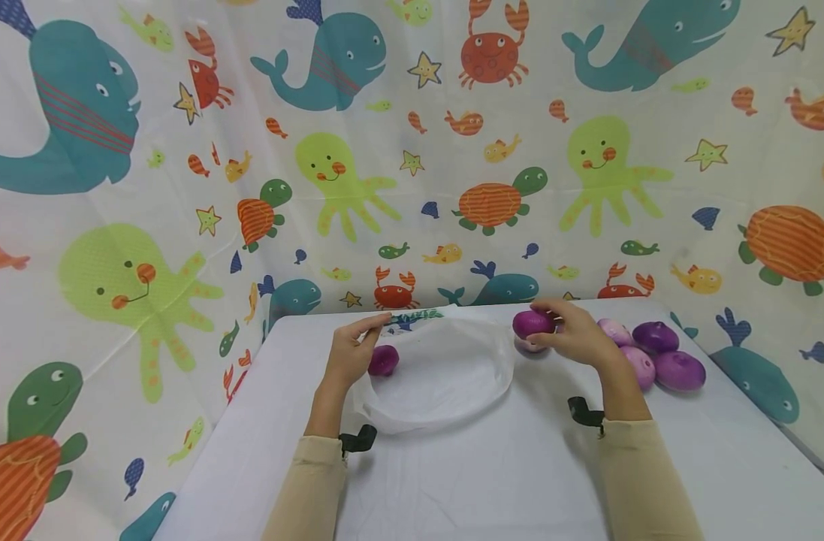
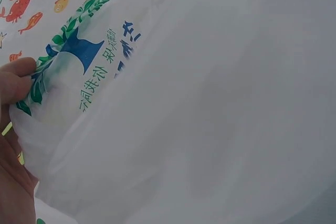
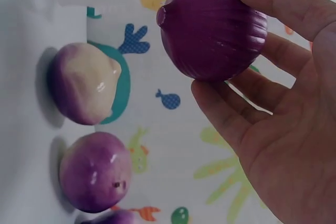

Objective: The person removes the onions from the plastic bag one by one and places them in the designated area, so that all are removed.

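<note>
A thin white plastic bag [image 1: 445, 376] with green and blue print lies with its mouth spread wide on the table. My left hand [image 1: 352, 352] pinches the bag's left rim between thumb and fingers; in the left wrist view the bag [image 2: 199, 103] fills most of the picture. One dark purple onion [image 1: 383, 361] shows at the bag's left side, close to that hand. Raised beside the bag's right rim, my right hand [image 1: 577, 334] grips a glossy purple onion [image 3: 212, 30] between thumb and fingertips. Just below it sits a paler, purple-and-white round vegetable [image 1: 529, 346], partly hidden.
Several purple and pale pink onion-like vegetables [image 1: 680, 370] sit together on the table's right side, beyond my right hand. A white cloth covers the table [image 1: 466, 481]. Behind it hangs a curtain [image 1: 412, 188] printed with sea animals.
</note>
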`<action>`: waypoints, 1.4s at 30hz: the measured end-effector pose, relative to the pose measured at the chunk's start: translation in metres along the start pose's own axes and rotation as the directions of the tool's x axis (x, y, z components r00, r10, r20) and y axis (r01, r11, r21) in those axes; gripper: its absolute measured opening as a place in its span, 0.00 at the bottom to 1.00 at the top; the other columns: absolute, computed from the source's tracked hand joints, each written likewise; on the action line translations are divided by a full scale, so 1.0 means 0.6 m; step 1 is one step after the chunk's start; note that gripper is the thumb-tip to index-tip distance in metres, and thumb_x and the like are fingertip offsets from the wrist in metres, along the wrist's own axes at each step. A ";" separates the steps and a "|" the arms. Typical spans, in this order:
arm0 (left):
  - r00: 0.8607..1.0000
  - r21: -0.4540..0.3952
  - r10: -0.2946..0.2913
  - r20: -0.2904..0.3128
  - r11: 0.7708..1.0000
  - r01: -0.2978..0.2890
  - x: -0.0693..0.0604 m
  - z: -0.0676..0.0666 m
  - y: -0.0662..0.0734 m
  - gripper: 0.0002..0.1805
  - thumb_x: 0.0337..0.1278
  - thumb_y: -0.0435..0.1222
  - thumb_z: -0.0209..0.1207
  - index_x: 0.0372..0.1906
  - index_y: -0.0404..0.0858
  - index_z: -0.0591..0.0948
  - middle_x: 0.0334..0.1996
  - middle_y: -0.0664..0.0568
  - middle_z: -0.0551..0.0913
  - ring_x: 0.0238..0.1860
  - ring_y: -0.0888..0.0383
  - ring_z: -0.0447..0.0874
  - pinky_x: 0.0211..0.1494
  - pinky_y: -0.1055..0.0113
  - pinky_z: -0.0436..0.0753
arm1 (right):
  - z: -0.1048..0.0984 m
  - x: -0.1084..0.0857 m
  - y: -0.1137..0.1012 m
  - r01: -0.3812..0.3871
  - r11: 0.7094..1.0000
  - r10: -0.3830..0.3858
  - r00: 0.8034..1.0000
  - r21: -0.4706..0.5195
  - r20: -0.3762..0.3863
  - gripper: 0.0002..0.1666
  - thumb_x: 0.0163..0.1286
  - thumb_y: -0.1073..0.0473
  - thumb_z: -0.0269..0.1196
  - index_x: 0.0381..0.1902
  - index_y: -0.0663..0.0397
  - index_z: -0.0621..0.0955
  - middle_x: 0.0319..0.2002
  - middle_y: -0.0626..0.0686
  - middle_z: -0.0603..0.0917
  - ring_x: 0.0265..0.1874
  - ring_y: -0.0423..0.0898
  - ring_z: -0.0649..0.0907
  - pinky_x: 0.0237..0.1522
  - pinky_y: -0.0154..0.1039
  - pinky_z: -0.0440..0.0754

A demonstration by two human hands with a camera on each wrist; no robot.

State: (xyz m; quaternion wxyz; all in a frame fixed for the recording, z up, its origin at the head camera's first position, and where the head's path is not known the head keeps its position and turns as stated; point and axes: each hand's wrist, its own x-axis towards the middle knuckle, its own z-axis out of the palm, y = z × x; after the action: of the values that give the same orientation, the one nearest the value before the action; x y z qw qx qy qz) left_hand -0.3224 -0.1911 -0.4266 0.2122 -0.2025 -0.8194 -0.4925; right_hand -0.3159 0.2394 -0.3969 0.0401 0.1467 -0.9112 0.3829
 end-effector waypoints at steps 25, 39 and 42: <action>1.000 0.005 0.014 -0.003 1.000 -0.014 0.000 0.001 -0.002 0.16 0.73 0.26 0.56 0.57 0.38 0.88 0.56 0.49 0.90 0.63 0.51 0.86 0.67 0.59 0.83 | -0.030 -0.027 0.038 -0.158 0.985 0.162 0.985 -0.066 0.064 0.40 0.67 0.45 0.73 0.72 0.49 0.73 0.62 0.61 0.80 0.60 0.59 0.78 0.60 0.59 0.84; 1.000 0.008 0.023 0.000 1.000 -0.023 -0.001 0.002 -0.004 0.16 0.74 0.27 0.56 0.58 0.40 0.88 0.56 0.50 0.89 0.63 0.51 0.86 0.66 0.59 0.83 | -0.042 -0.032 0.045 -0.177 0.975 0.189 0.978 -0.138 0.085 0.38 0.68 0.47 0.72 0.70 0.53 0.74 0.61 0.64 0.81 0.58 0.62 0.79 0.59 0.63 0.83; 1.000 0.005 0.022 0.000 1.000 -0.022 -0.001 0.002 -0.002 0.16 0.74 0.27 0.56 0.57 0.40 0.88 0.56 0.50 0.89 0.63 0.52 0.86 0.67 0.60 0.83 | -0.046 -0.034 0.050 -0.191 0.971 0.206 0.974 -0.146 0.098 0.38 0.68 0.47 0.72 0.71 0.53 0.74 0.63 0.65 0.80 0.61 0.64 0.78 0.60 0.67 0.81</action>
State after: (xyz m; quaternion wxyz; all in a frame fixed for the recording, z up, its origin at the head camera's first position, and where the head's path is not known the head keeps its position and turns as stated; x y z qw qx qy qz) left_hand -0.3228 -0.1905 -0.4281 0.2182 -0.2108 -0.8184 -0.4879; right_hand -0.3066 0.2836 -0.4016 -0.0398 0.0728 -0.9461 0.3132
